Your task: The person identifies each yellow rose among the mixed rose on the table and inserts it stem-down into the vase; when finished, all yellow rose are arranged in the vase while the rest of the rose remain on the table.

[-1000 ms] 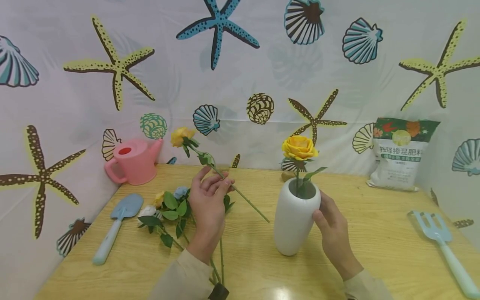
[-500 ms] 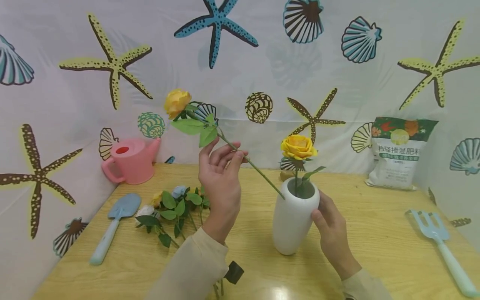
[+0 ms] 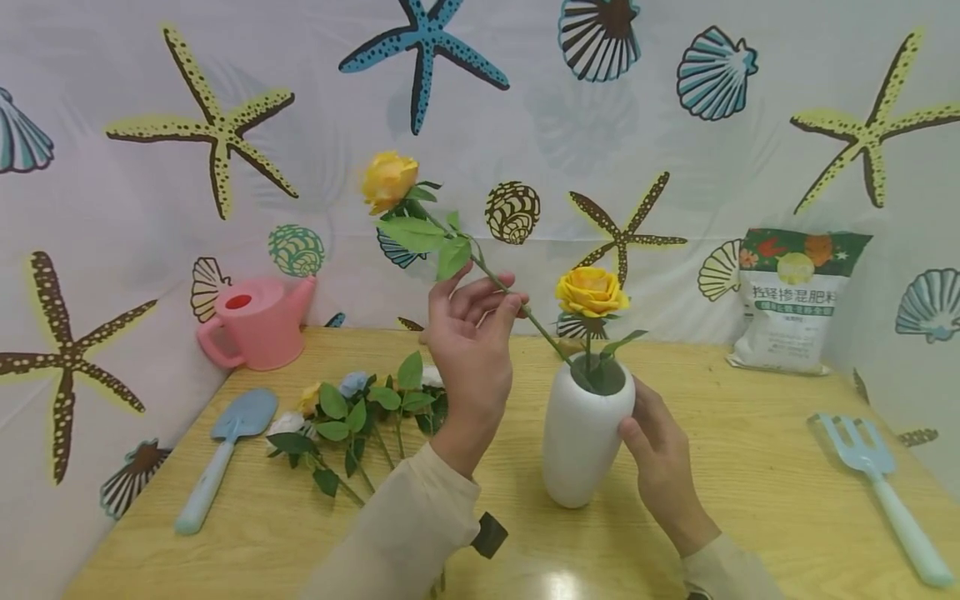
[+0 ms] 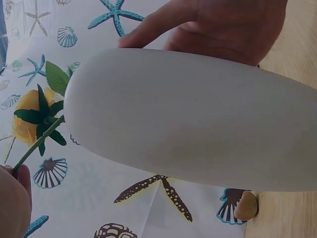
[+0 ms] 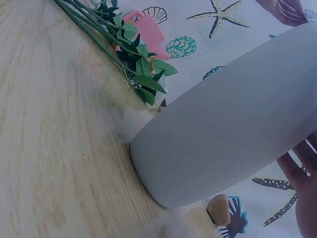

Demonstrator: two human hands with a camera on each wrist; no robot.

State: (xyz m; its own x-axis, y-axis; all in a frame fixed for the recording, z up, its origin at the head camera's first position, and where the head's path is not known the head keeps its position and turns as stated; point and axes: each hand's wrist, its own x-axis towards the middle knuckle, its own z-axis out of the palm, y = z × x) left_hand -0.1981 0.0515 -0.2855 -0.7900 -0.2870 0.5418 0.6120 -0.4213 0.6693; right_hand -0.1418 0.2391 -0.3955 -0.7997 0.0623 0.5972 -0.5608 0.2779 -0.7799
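My left hand [image 3: 472,342] pinches the green stem of a yellow rose [image 3: 388,179] between thumb and fingers, with the bloom high and tilted left. The stem's lower end reaches into the mouth of a white vase [image 3: 585,442]. Another yellow rose [image 3: 591,290] stands upright in that vase. My right hand [image 3: 660,450] grips the vase's right side. In the left wrist view the vase [image 4: 188,119] fills the frame, with the right hand [image 4: 223,25] behind it. In the right wrist view the vase [image 5: 223,124] stands on the wood, with fingers [image 5: 304,198] against it.
A bunch of loose flowers [image 3: 352,412] lies on the wooden table [image 3: 750,467] left of the vase. A pink watering can [image 3: 258,321] and a blue trowel [image 3: 225,450] are at the left. A fertiliser bag [image 3: 795,300] and a blue hand rake [image 3: 877,492] are at the right.
My left hand lifted the yellow rose away from the bunch and carried it right and up; its stem end now sits in the vase's mouth. My right hand stayed on the vase.
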